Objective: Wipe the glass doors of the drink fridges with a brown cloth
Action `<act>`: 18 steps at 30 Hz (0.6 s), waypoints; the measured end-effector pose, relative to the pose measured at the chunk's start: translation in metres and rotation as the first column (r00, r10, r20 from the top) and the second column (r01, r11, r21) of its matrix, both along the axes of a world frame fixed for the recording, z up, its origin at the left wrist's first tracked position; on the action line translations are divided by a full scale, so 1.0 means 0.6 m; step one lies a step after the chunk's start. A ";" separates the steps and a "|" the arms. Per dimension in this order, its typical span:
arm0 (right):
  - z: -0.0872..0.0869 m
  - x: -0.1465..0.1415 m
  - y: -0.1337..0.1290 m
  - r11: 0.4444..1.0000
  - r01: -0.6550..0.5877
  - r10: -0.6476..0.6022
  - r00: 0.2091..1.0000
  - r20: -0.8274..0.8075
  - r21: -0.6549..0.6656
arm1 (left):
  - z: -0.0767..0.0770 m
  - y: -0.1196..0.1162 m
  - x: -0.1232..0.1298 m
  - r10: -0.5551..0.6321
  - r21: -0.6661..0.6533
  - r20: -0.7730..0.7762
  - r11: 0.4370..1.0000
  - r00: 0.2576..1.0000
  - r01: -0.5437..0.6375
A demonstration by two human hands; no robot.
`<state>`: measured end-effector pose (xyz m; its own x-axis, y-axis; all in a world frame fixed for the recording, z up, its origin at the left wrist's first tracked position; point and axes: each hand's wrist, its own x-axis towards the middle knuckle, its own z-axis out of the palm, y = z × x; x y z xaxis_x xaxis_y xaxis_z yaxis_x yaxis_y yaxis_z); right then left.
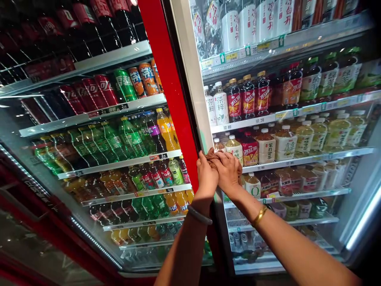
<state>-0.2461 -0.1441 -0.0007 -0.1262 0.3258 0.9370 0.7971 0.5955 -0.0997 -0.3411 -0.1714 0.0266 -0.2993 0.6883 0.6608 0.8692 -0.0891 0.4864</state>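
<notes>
My left hand [206,174] and my right hand [228,171] are side by side in the middle of the view, their fingers wrapped round a crumpled brown cloth [212,156]. The cloth is bunched up, and the hands cover much of it. Both hands are at the pale door frame [186,51] of the right-hand drinks fridge, next to the red door frame [162,71] of the left one. I cannot tell whether the cloth touches the frame. A grey bangle [199,215] circles my left wrist, and a gold bangle [260,215] my right.
Behind glass on the left stand shelves of soda bottles [111,137] and red cans [102,90]. The right fridge holds tea bottles [263,95] and water bottles [230,26], with price strips along its shelf edges [258,120]. Dark red framing [32,242] crosses the lower left.
</notes>
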 end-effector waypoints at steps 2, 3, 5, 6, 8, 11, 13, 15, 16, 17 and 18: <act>0.001 0.010 -0.022 1.000 -0.002 0.002 1.000 -0.002 -0.001 | -0.003 -0.026 0.006 -0.003 0.013 0.002 1.000 1.000 0.003; -0.003 0.018 -0.038 1.000 -0.008 0.008 1.000 0.001 0.000 | -0.005 -0.043 0.011 -0.006 0.018 0.003 1.000 1.000 0.006; -0.018 0.037 -0.078 0.999 -0.032 0.032 0.999 0.004 0.028 | -0.010 -0.089 0.027 -0.030 0.022 0.012 0.999 0.999 0.030; -0.027 0.047 -0.102 0.998 -0.042 0.042 0.999 -0.002 0.051 | -0.013 -0.116 0.037 -0.050 0.022 0.025 0.999 0.998 0.050; -0.044 0.068 -0.155 0.993 -0.041 0.045 0.998 -0.035 0.113 | -0.015 -0.176 0.061 -0.070 0.033 0.066 0.997 0.995 0.068; -0.035 0.097 -0.229 0.980 -0.022 0.046 0.992 -0.115 0.196 | -0.009 -0.274 0.093 -0.112 0.060 0.082 0.992 0.990 0.107; 0.003 0.118 -0.268 0.965 -0.051 0.095 0.982 -0.162 0.256 | 0.002 -0.331 0.104 -0.201 0.081 0.014 0.977 0.979 0.200; 0.049 0.142 -0.301 0.946 -0.081 0.146 0.971 -0.191 0.313 | 0.016 -0.369 0.105 -0.274 0.161 -0.098 0.944 0.957 0.287; 0.068 0.155 -0.319 0.939 -0.082 0.156 0.968 -0.198 0.335 | 0.022 -0.378 0.103 -0.275 0.236 -0.142 0.924 0.951 0.302; 0.081 0.168 -0.337 0.936 -0.081 0.157 0.968 -0.197 0.343 | 0.027 -0.382 0.102 -0.272 0.321 -0.161 0.895 0.949 0.311; 0.087 0.180 -0.358 0.935 -0.079 0.155 0.968 -0.197 0.346 | 0.030 -0.380 0.103 -0.287 0.399 -0.145 0.859 0.947 0.321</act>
<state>-0.1382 -0.3588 0.0514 0.0749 -0.0139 0.9971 0.7008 0.7121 -0.0428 -0.2794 -0.3997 0.0446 -0.0552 0.3968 0.9163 0.7995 -0.5322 0.2786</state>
